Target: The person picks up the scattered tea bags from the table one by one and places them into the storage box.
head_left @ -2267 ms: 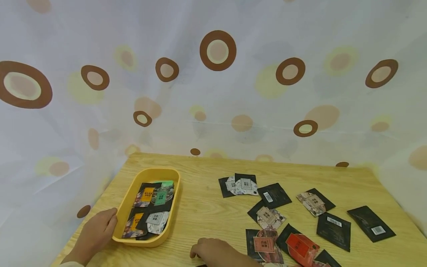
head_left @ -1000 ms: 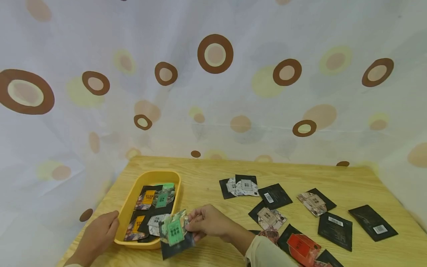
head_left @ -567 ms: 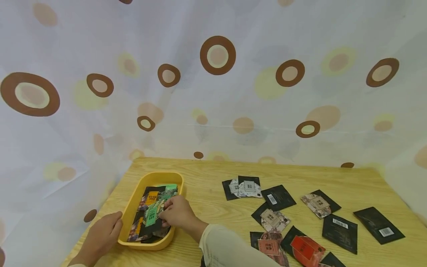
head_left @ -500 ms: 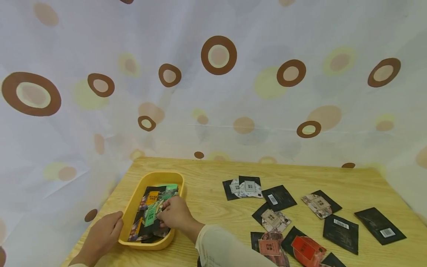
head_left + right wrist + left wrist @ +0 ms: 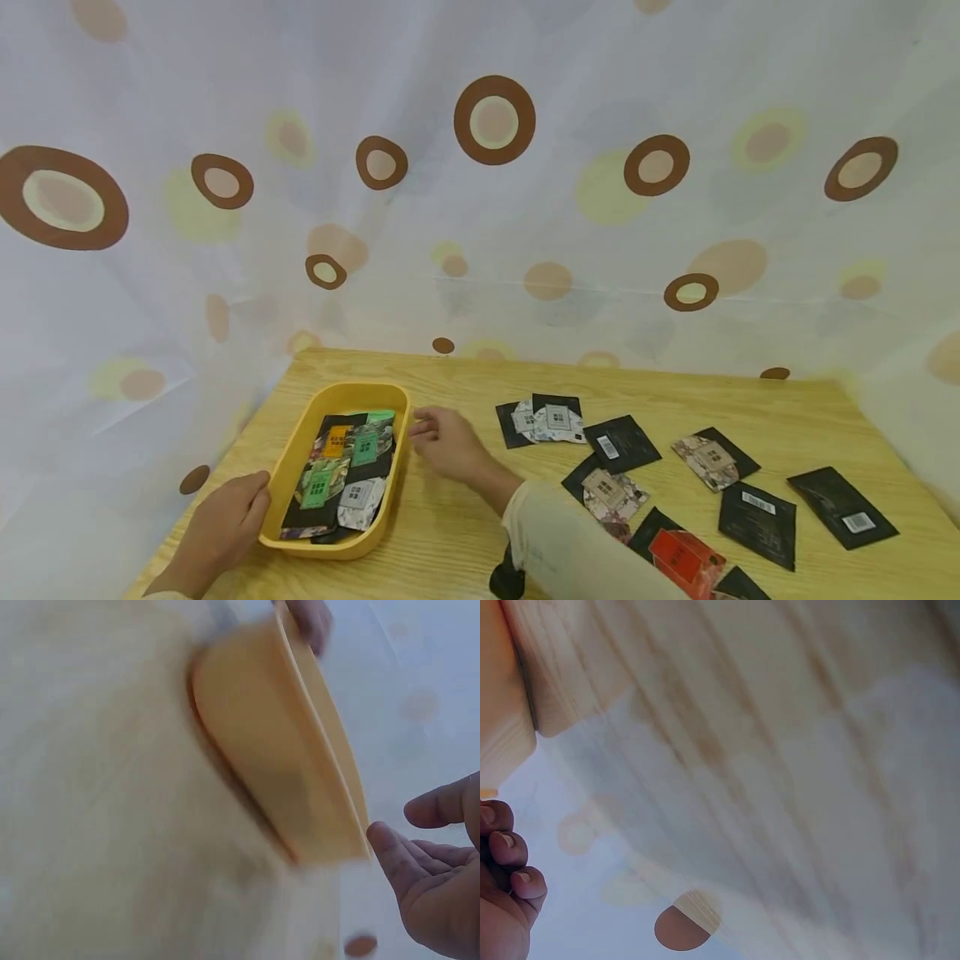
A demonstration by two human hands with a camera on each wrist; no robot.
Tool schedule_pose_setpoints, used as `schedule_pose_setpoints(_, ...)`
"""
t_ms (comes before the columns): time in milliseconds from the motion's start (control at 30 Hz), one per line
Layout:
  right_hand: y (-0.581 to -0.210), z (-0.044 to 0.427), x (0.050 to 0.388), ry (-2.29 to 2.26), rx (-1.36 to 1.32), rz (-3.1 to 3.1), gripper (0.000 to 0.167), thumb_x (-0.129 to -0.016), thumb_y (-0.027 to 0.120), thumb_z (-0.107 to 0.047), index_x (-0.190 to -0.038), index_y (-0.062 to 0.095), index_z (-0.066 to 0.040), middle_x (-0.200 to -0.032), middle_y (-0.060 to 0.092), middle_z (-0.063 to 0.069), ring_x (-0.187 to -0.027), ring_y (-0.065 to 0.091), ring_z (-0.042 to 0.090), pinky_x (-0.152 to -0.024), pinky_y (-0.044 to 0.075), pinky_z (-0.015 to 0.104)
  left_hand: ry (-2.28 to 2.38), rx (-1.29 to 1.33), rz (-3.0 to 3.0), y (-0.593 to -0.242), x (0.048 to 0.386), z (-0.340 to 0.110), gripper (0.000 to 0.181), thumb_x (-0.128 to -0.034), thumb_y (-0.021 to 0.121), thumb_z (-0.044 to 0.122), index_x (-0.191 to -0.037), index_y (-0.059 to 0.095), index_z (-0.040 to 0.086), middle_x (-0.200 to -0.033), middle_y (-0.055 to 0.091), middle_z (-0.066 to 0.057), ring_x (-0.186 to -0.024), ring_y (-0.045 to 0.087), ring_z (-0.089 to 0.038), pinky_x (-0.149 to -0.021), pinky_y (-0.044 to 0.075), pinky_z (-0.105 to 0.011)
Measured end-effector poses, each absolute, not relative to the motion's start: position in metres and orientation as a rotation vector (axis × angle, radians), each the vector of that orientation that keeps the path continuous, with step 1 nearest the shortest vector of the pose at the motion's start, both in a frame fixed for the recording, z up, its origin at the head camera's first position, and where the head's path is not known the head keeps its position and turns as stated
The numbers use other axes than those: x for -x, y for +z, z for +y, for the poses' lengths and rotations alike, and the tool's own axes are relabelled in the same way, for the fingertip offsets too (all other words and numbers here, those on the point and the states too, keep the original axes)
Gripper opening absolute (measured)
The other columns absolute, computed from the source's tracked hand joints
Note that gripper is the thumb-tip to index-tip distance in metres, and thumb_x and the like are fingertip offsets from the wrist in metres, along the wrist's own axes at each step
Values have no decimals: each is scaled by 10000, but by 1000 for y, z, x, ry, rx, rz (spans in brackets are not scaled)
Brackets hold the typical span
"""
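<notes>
Head view and right wrist view are showing the fingers of the right hand (image 5: 450, 444) reaching out nearly straight, the thumb standing apart from the fingertips and nothing sitting between them. They are hovering just beside the right wall of the yellow tray (image 5: 360, 547); whether a fingertip is touching the rim, I cannot tell. Over the tray's left rim the left hand (image 5: 225, 518) is curling its fingers, apparently gripping and steadying it.

Inside the tray, packets are lying flat and overlapping: 1 green-labelled packet (image 5: 318, 489) is resting on top in the near left part, with an orange-labelled packet (image 5: 337, 442) lying beyond it and a pale-labelled packet (image 5: 362, 500) to its right.

Farther out, right of the tray, loose packets are lying scattered on the wooden table (image 5: 450, 533): 3 black packets (image 5: 842, 507) are showing barcodes, and a red-labelled packet (image 5: 678, 557) is lying partly behind the right sleeve (image 5: 585, 546).

My judgement: the step in hand is filling the tray, and the right hand is pausing between packets. Another pick would be calling for moving right of the tray and pinching 1 packet by its edge, since flat packets are likely hugging the table, with the left hand bracing the tray.
</notes>
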State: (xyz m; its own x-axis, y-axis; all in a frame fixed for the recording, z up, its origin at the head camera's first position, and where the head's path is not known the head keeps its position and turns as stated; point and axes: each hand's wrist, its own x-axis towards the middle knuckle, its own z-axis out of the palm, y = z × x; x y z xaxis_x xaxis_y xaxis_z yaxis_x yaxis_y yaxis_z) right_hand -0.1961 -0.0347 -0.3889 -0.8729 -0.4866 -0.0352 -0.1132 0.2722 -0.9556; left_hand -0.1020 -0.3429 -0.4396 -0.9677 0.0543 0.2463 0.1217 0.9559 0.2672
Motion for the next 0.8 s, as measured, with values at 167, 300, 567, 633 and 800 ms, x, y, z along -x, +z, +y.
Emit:
schedule_pose_setpoints(167,-388,33,239,-1522,310,2451,394,-968,546,-68,-1342,553,55,-1213,654,225,-1047,670,311,-764,546,328,-427,120,-2898,-439,103,-344,331,-997,434,77,-681,383,164,-599,296,53,-546,257,-50,-575,276,-236)
schedule_pose_setpoints(300,-394,84,262,-1287,125,2658,208,-956,553,-101,-1048,663,50,-1074,681,184,-747,591,189,-646,443,276,-433,117,-2920,-441,103,-343,333,-1004,420,78,-684,380,159,-600,298,45,-542,245,-53,-574,268,-235)
schedule_pose_setpoints(567,-426,128,280,-380,-26,3007,482,-914,637,-499,-807,662,-29,-860,637,217,-858,591,410,-904,451,624,-453,110,-2914,-442,101,-344,351,-1013,418,81,-675,366,159,-595,290,52,-528,208,-45,-553,250,-223)
schedule_pose_setpoints(633,-433,130,280,-325,-9,3024,640,-867,643,-613,-998,696,11,-1122,621,319,-1116,532,524,-1006,350,715,-447,113,-2899,-441,101,-344,347,-1007,427,76,-676,364,160,-596,287,53,-530,209,-45,-553,248,-224)
schedule_pose_setpoints(800,-442,122,282,-393,14,3030,692,-802,701,-642,-1016,684,16,-1197,588,336,-1189,485,548,-1028,299,742,-437,120,-2877,-440,101,-343,348,-996,436,64,-671,360,162,-593,283,60,-528,206,-40,-545,244,-220)
